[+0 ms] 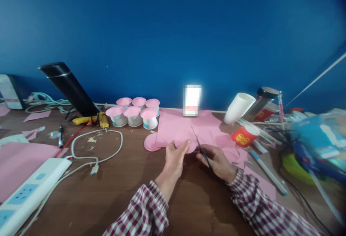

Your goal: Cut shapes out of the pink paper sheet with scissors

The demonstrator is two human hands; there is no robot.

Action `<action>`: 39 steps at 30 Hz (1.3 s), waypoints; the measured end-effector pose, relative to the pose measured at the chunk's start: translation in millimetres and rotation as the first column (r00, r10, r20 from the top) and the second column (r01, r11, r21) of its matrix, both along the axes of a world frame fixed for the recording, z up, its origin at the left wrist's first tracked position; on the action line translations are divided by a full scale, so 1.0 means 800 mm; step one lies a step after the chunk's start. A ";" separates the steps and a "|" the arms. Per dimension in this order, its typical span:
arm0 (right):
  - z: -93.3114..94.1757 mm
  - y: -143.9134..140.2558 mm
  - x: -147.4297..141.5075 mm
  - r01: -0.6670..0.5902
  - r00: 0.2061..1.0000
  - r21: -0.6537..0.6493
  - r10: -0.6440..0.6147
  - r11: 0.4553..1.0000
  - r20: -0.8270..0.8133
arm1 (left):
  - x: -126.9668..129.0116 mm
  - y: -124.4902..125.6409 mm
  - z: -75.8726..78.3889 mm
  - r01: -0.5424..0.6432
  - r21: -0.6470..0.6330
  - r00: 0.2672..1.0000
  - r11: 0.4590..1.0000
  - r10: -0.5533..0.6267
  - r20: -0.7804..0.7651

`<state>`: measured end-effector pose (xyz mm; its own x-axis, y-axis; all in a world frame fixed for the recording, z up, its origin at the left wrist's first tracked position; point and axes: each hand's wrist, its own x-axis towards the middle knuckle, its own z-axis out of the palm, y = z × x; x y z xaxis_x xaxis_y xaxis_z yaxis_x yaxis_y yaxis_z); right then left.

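My left hand (pixel 174 158) pinches a piece of pink paper (pixel 181 141) between thumb and fingers; its outline looks rounded at the near edge. In my right hand (pixel 216 160) is a pair of scissors (pixel 204 153), dark at the handle, with a thin blade pointing up and away beside the paper. Behind both hands lies a larger pink sheet (pixel 170 124) on the table. Cut pink discs (pixel 151 143) rest by its left corner. Pink offcuts (pixel 239 156) with jagged edges are scattered to the right of my right hand.
Several paper cups (pixel 133 117) with pink tops stand in rows at the back. A red cup (pixel 245 136) and a white cup (pixel 239 108) are at right. At left are a power strip (pixel 35 183), a yellow glue gun (pixel 102 119) and a leaning black bottle (pixel 71 90).
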<state>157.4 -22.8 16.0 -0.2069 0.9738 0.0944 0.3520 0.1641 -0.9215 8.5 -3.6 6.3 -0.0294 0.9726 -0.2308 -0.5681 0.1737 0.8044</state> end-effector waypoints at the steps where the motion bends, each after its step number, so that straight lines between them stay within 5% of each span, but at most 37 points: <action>1: -0.001 0.000 0.000 0.005 1.000 -0.003 -0.005 1.000 0.004 | 0.000 0.000 0.000 0.001 0.002 1.000 1.000 -0.001 0.004; 23: 0.004 -0.001 -0.001 0.013 0.999 -0.012 -0.012 1.000 0.037 | 0.001 0.000 0.000 -0.024 -0.005 1.000 1.000 0.024 0.011; 39: 0.005 -0.001 -0.001 -0.014 0.994 -0.073 0.006 0.997 -0.110 | -0.002 0.001 -0.008 0.018 -0.010 0.998 1.000 -0.019 -0.068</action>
